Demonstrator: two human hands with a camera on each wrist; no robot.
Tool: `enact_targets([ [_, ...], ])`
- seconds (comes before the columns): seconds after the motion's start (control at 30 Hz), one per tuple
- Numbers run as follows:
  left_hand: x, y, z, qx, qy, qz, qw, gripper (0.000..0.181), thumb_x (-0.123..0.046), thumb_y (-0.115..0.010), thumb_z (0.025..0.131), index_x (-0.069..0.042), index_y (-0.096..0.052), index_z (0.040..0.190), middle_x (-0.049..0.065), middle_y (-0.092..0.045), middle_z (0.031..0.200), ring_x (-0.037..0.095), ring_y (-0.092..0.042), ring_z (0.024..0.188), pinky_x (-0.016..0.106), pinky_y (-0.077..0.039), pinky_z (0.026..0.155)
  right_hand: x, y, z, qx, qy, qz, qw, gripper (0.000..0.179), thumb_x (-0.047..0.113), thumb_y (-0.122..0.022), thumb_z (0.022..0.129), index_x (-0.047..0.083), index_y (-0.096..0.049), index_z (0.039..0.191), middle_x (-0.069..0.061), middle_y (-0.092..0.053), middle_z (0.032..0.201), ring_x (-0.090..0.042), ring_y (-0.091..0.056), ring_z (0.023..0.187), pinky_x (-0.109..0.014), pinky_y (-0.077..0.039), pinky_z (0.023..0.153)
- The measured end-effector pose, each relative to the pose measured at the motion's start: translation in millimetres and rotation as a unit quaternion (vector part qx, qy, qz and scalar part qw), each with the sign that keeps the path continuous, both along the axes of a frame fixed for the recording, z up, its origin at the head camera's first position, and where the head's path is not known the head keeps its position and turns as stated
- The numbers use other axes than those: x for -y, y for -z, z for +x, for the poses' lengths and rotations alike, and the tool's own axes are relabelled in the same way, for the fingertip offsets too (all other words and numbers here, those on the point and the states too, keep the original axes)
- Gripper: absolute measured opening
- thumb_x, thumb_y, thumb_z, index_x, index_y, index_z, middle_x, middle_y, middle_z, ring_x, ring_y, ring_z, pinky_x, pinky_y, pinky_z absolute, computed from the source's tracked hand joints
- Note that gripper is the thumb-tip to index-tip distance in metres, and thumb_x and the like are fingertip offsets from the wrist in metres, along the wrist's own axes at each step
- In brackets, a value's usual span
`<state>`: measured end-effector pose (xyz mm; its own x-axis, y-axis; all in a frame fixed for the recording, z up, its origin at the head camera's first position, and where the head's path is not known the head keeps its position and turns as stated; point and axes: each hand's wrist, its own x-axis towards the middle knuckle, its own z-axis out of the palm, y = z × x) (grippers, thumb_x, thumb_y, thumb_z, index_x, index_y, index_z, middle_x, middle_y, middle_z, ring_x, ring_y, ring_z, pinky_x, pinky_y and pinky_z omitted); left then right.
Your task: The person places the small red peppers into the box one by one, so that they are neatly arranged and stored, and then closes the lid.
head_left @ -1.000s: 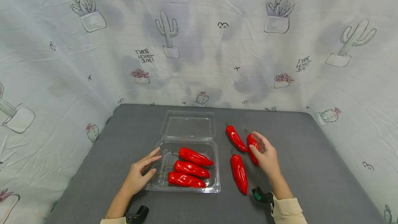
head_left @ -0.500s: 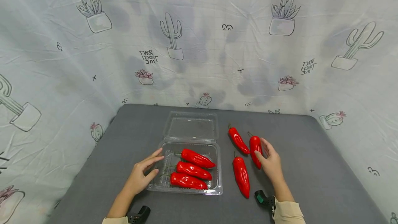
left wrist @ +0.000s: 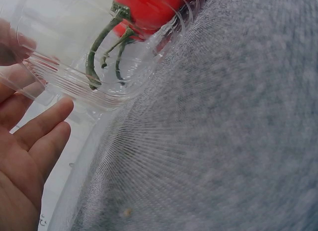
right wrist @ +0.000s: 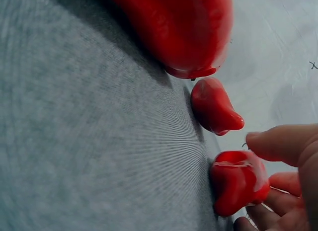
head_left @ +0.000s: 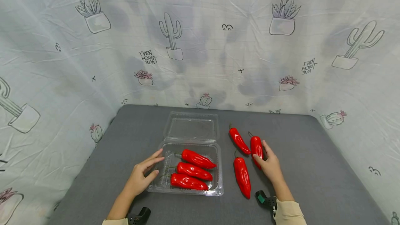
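Observation:
Three red peppers (head_left: 195,171) with green stems lie side by side in a clear plastic clamshell container (head_left: 220,174). My left hand (head_left: 137,180) rests at the container's left wall, its fingers fairly straight; in the left wrist view, fingertips show against the clear plastic (left wrist: 74,89). On the right, my right hand (head_left: 271,166) straddles a red pepper (head_left: 256,144) lying on the table. Its thumb is on the near left side and its fingers are along the right; the right wrist view has that pepper (right wrist: 238,184) between thumb (right wrist: 283,141) and fingers.
Two more red peppers lie loose, one farther back (head_left: 239,141) and one nearer (head_left: 242,178), between the container and my right hand. The open lid (head_left: 191,127) lies back behind the container. A patterned cloth (head_left: 200,44) stands around the grey table (head_left: 140,124).
My right hand has come down around the pepper, with its thumb moving onto the near left side. My left hand keeps its place at the container. The view has shifted slightly.

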<state>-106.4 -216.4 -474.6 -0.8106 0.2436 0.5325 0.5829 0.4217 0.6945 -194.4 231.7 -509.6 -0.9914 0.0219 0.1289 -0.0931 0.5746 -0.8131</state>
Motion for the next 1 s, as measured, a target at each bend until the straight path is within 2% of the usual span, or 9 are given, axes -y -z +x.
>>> enact_targets([
  [0.27,1.7,1.8,-1.2,-0.008,0.004,0.003,1.0000,0.038,0.018,-0.062,0.076,0.011,-0.062,0.114,0.037,-0.048,0.129,0.008,-0.044,0.129,0.010,-0.039,0.095,-1.3,8.4,-0.8,-0.014,-0.012,0.023,0.9996,0.074,0.020,-0.065,0.089,-0.003,-0.027,0.147,-0.026,-0.030,0.150,-0.042,-0.030,0.136,-0.056,-0.028,0.109],
  [0.63,0.7,2.1,-2.0,-0.009,0.009,0.004,0.9999,0.038,0.018,-0.062,0.076,0.011,-0.062,0.114,0.037,-0.048,0.129,0.007,-0.045,0.129,0.010,-0.039,0.094,-1.7,10.4,1.8,-0.013,0.010,0.013,0.9998,0.070,0.018,-0.062,0.090,-0.003,-0.028,0.147,-0.029,-0.035,0.146,-0.044,-0.036,0.132,-0.057,-0.031,0.106],
  [0.87,0.6,2.5,-2.4,-0.009,0.011,0.009,0.9999,0.039,0.019,-0.062,0.076,0.011,-0.062,0.114,0.038,-0.048,0.129,0.009,-0.045,0.129,0.010,-0.039,0.094,-0.7,9.5,3.4,-0.012,0.044,0.021,0.9987,0.065,0.013,-0.059,0.090,-0.003,-0.031,0.146,-0.030,-0.040,0.142,-0.042,-0.045,0.123,-0.056,-0.040,0.100],
  [1.0,1.4,3.1,-2.6,-0.011,0.012,0.009,0.9998,0.039,0.019,-0.062,0.075,0.012,-0.061,0.113,0.038,-0.048,0.129,0.008,-0.045,0.128,0.010,-0.040,0.095,0.6,9.9,2.5,-0.014,0.055,0.027,0.9980,0.063,0.012,-0.059,0.090,-0.004,-0.033,0.145,-0.029,-0.045,0.139,-0.037,-0.053,0.113,-0.050,-0.048,0.092],
])
